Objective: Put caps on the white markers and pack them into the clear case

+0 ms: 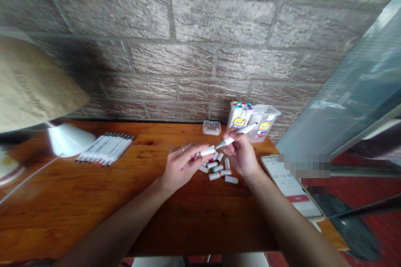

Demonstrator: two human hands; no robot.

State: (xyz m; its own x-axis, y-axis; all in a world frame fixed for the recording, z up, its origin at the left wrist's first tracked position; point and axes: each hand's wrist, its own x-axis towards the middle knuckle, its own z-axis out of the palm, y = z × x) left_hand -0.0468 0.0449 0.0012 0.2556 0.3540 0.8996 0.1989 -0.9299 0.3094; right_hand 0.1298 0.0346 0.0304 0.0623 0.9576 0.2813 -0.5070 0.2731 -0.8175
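Observation:
Between the fingers of my left hand (181,166) is a white marker cap (207,150), closed in a pinch. Ink stains mark those fingers, and one wears a ring. My right hand (240,153) grips a white marker (244,133), tilted, its grey tip end down at the cap's mouth. Whether tip and cap touch is too small to tell. Below the hands lie several loose marker caps (216,169) with coloured ends, partly hidden by my left fingers.
A clear case (265,119) with upright markers (239,112) stands by the brick wall, its small clear lid (211,128) beside it. Left are a row of markers (106,149) and a lamp (67,139). A phone (291,187) lies at the right edge.

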